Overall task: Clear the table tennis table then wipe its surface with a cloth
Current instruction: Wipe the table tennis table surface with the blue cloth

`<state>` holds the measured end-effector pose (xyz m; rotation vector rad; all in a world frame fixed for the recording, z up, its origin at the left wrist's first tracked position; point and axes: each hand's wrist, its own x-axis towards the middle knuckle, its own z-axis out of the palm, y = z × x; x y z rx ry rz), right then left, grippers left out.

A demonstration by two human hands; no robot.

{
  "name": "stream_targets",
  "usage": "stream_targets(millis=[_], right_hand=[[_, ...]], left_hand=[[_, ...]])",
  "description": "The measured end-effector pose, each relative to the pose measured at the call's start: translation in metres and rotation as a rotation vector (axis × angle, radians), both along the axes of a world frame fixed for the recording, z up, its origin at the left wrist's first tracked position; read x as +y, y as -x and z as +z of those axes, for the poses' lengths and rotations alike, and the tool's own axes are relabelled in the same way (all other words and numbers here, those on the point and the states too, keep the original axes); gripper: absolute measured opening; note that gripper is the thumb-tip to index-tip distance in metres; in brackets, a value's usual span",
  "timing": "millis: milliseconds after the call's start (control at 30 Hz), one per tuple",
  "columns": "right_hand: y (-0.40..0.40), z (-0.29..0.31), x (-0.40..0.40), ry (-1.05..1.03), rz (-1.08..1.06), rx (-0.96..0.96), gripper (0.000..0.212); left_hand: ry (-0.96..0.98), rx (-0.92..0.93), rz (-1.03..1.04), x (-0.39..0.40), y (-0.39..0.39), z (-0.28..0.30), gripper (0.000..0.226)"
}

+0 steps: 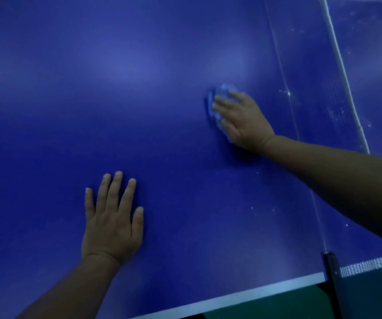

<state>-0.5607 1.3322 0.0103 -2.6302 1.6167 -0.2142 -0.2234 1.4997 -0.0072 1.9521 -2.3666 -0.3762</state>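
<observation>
The blue table tennis table (pixel 139 111) fills the view. A bunched light-blue cloth (pixel 217 97) lies on it right of centre. My right hand (pixel 243 120) presses flat on the cloth with its fingers stretched out; most of the cloth is hidden under the palm. My left hand (pixel 113 222) rests flat on the bare table surface nearer to me, fingers spread, with nothing under it.
The net (pixel 337 93) with its white top band runs along the right side, fixed by a black clamp post (pixel 333 270) at the table's white-lined near edge (pixel 231 298). White specks dot the surface near the net. Green floor shows below the edge.
</observation>
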Motion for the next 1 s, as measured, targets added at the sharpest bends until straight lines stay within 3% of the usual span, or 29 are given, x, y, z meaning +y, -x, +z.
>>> stream_targets(millis=[167,267,333,433,500,567,733,833,900,1000], right_hand=[[0.018,0.01,0.166,-0.282,0.471,0.033,0.045],[0.042,0.013,0.158,-0.265,0.576,0.093,0.046],[0.044,0.009,0.121,-0.166,0.435,0.122,0.041],[0.032,0.005,0.074,-0.063,-0.056,0.023,0.038],[0.023,0.003,0.075,-0.06,-0.255,-0.026,0.037],[0.013,0.001,0.11,-0.049,-0.235,-0.018,0.036],[0.003,0.005,0.288,-0.264,0.144,0.083,0.042],[0.015,0.007,0.294,-0.247,0.176,0.114,0.042],[0.015,0.003,0.256,-0.178,0.006,0.097,0.042],[0.002,-0.001,0.188,-0.069,-0.457,-0.047,0.039]], left_hand=[[-0.011,0.008,0.008,0.0,-0.001,0.002,0.065],[-0.028,0.007,0.003,0.001,-0.002,0.001,0.066],[-0.038,0.013,0.004,0.001,-0.001,0.001,0.066],[-0.062,0.017,0.009,-0.001,0.0,0.002,0.068],[-0.074,0.015,0.002,0.001,0.0,0.004,0.069],[-0.084,0.019,0.001,0.001,0.0,0.005,0.07],[-0.11,0.038,-0.001,-0.001,-0.002,0.005,0.071],[-0.116,0.031,-0.007,0.0,-0.003,0.004,0.071],[-0.119,0.03,-0.008,0.0,-0.003,0.003,0.071],[-0.11,0.034,-0.007,0.0,-0.003,0.003,0.07]])
